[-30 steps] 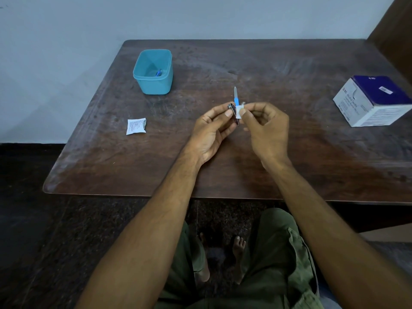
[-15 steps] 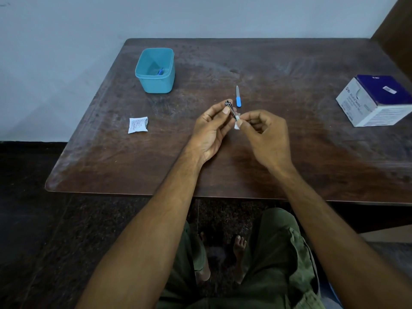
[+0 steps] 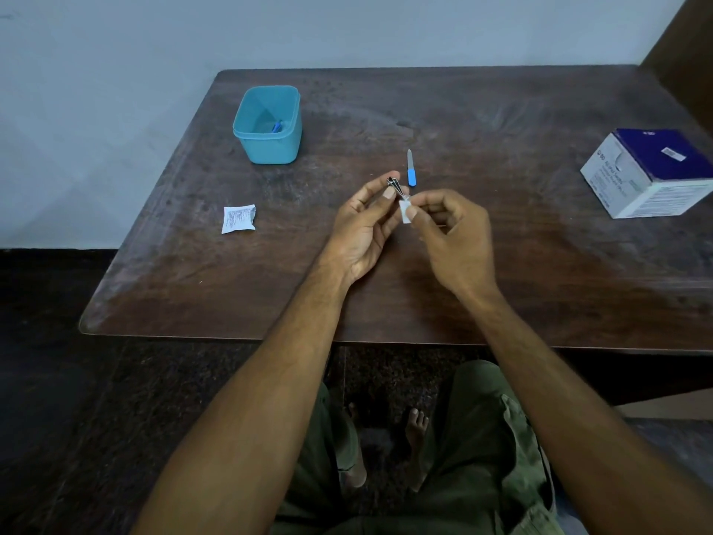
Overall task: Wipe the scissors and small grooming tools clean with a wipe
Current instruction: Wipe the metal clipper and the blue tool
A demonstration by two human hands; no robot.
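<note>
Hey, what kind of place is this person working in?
Probably a plain room in a home, not a salon: a worn wooden table against a bare wall, bare feet on a dark stone floor, and a teal tub for tools.

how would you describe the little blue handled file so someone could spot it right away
On the dark wooden table, look just beyond the two hands, right of the teal tub. The blue-handled file lies flat there alone, touched by nothing: a thin grey blade pointing away, with a bright blue grip nearer the person.
</note>
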